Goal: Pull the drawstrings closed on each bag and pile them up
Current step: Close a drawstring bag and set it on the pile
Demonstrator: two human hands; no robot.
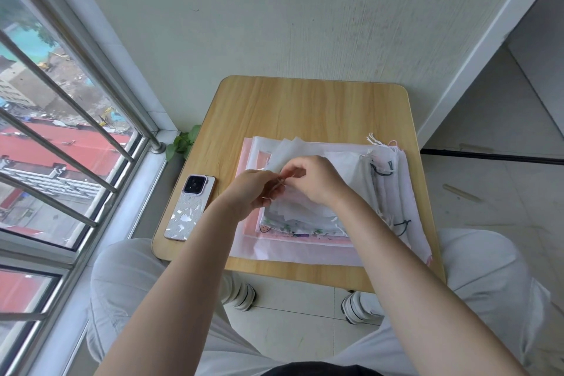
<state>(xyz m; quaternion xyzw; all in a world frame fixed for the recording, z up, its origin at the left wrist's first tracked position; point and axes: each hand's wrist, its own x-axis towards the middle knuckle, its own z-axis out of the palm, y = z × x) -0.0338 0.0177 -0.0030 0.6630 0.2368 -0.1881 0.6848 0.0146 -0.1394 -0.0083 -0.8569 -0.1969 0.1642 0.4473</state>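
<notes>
While both hands' fingers (282,181) pinch something hard to make out, probably a drawstring, their bag (287,152) hides the pile (393,180).

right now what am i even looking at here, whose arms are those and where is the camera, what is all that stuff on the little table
There is no machine here: the arms belong to a person doing the job with bare hands. The single picture comes from a wide-angle camera worn on the person's head, looking forward and down, so you also see their knees and shoes below.

On the small wooden table lies a pile of thin white and pink drawstring bags, with cords showing along its right side. A phone lies face down at the table's left edge, beside the window.

The left hand and the right hand meet over the pile. Both pinch at the edge of the top white bag, apparently working its drawstring; each grip is a fingertip pinch. The cord itself is too thin to see clearly.
</notes>
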